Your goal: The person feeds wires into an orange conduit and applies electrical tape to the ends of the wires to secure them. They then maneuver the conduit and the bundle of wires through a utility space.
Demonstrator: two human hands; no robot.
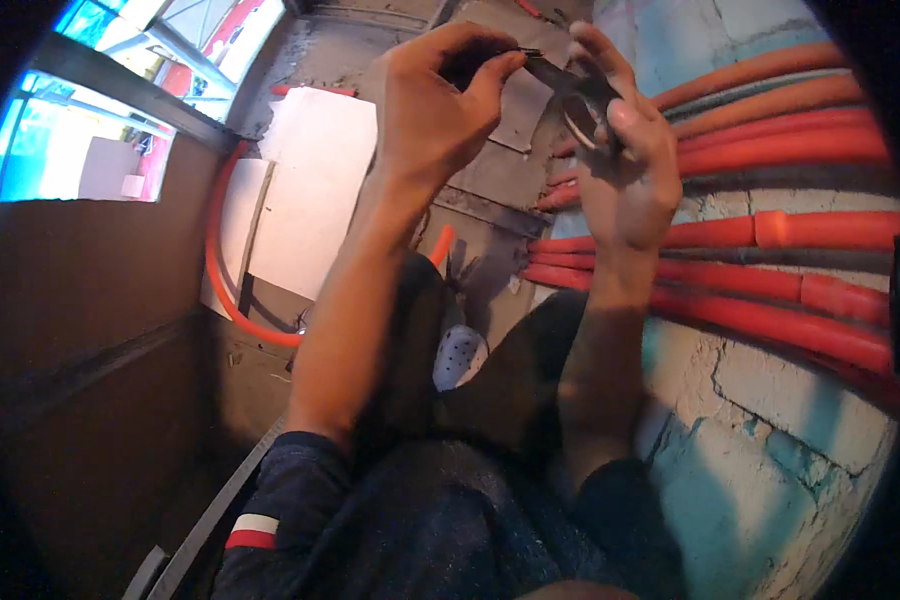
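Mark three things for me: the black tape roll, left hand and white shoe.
Black tape roll (594,92): head view, dark outer band.
Left hand (434,108): head view, thumb side.
White shoe (456,354): head view, hole-dotted top.

Daylight pours through two window openings (60,150) at upper left, parted by a dark beam (120,90), in a cramped, dim room of rough finish. Below them, a plain brown wall (80,300) stands in shadow. Opposite, a block wall (830,425) in worn white and teal paint shows open cracks (735,403), with rows of orange-red pipes (820,150) running across it. Bright patches and shadow fall across the blocks. Between the two lies a dusty brown floor (495,235), where a large white sheet (315,180) and a curved orange hose (213,215) show near the brown wall.
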